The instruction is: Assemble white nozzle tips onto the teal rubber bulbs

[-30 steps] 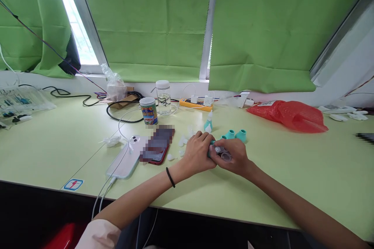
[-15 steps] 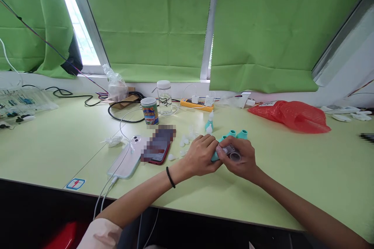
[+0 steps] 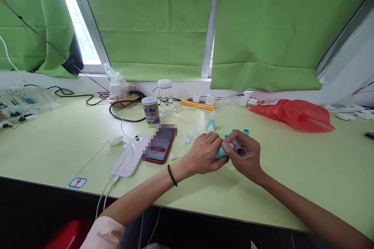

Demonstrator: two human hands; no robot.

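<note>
My left hand (image 3: 206, 153) is closed around a teal rubber bulb (image 3: 221, 153), whose end shows between the two hands. Pinched in my right hand (image 3: 245, 157) is a clear plastic tube piece (image 3: 241, 151) with a round open end facing me. It meets the bulb, but the fingers hide the joint. Just behind my right hand stand several teal bulbs (image 3: 246, 131) with open tops. A teal bulb with a clear nozzle (image 3: 210, 121) stands upright beyond my left hand. Small clear and white plastic parts (image 3: 185, 140) lie left of it.
To the left lie a red-edged phone (image 3: 160, 146) and a pale phone (image 3: 130, 157) with a charging cable. A printed can (image 3: 151, 111), a lidded jar (image 3: 165, 99) and an orange power strip (image 3: 198, 104) stand behind. A red plastic bag (image 3: 295, 116) lies at the back right.
Both hands have shifted slightly right in view with the bulb and the tube piece. My right hand has turned a little, and the tube's open end shows more.
</note>
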